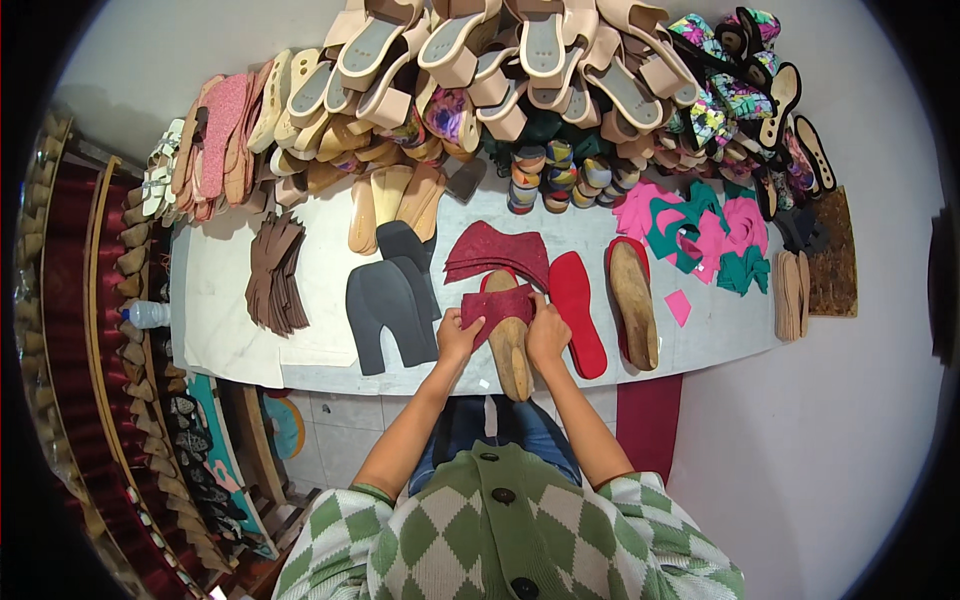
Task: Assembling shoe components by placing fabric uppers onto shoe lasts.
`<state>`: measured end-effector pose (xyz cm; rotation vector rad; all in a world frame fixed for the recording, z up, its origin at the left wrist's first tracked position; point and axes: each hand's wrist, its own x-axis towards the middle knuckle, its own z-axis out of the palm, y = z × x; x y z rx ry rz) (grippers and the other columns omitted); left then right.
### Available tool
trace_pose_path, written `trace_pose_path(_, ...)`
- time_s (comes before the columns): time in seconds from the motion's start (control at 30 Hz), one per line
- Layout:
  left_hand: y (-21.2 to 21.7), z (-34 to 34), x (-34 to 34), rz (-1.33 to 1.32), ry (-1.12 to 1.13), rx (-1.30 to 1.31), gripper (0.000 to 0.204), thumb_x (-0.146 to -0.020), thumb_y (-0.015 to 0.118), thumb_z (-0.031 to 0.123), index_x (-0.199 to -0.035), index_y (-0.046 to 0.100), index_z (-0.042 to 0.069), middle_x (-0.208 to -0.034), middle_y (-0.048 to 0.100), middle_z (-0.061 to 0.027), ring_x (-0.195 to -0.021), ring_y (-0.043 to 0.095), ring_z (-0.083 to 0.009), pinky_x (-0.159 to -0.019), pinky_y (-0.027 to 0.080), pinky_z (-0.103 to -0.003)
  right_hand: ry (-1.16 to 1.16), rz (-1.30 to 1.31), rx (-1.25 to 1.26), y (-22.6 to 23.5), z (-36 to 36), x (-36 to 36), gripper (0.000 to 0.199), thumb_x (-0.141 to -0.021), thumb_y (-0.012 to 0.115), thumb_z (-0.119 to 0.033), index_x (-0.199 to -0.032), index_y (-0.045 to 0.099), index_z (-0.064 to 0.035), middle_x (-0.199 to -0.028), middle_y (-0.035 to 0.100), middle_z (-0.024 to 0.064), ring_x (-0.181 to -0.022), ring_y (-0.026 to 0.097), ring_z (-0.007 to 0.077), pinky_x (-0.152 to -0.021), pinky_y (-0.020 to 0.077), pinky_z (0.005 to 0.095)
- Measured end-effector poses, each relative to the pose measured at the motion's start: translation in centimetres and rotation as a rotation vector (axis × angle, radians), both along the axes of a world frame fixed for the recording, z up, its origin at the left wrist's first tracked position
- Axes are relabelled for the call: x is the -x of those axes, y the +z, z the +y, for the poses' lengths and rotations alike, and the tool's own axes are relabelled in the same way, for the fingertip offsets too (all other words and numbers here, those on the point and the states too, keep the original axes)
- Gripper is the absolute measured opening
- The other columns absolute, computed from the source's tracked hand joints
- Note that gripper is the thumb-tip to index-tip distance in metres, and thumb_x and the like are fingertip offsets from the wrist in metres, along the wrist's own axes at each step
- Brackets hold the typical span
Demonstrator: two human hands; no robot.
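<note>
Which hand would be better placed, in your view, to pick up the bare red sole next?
Probably the right hand: it is just beside the red sole, while the left hand is across the wooden last. Both hold the dark red piece over it.

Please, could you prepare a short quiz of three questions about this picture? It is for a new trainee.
1. True or false: the left hand grips the dark red piece, which lies across a wooden last.
2. Which thing lies nearest on the right of the right hand?
a) the green scraps
b) the red sole-shaped piece
c) the tan insoles
3. Fill the gap: the brown strips lie to the ____ of the dark grey pieces.

Key: 1 true; 2 b; 3 left.
</note>
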<state>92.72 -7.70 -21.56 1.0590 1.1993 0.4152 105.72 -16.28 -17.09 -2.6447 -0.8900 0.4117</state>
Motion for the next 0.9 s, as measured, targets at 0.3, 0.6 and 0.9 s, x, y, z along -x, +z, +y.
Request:
trace_pose_path(0.3,0.1,0.4,0.4,0.001,-0.008,0.073,0.029,-0.075,0.066,0.003,-0.097,0.048,-0.006,-0.089,0.062,-0.0148,-0.077,0.061,-0.0174,-0.069,0.05,-0.027,-0.067,0.287,-0.214,-2.1,-0.9,-0.1,0.037,-0.075,0.052,0.001,-0.109,0.055,-0.0139,-0.095,0.061,0.0195,-0.086,0.059,0.0369,-0.074,0.0454,0.0436)
trace_pose_path(0.6,-1.1,0.3,0.7,0.026,-0.006,0.025,0.031,-0.078,0.064,0.005,-0.102,0.049,-0.007,-0.093,0.063,-0.0131,-0.08,0.061,-0.0156,-0.072,0.049,-0.026,-0.038,0.358,-0.24,-1.4,-1.0,-0.2,0.038,-0.076,0.051,0.004,-0.111,0.055,-0.0078,-0.102,0.06,0.0172,-0.094,0.058,0.0335,-0.08,0.0458,0.0378)
trace_pose_path(0.9,-0.7,-0.1,0.8,-0.094,0.025,0.12,0.029,-0.08,0.062,0.006,-0.104,0.05,-0.005,-0.096,0.062,-0.0125,-0.083,0.061,-0.0147,-0.074,0.048,-0.025,-0.008,0.643,-0.57,-5.3,-1.9,-0.9,0.04,-0.079,0.047,0.009,-0.116,0.054,-0.0044,-0.106,0.061,0.0136,-0.097,0.058,0.0174,-0.085,0.0426,0.0259)
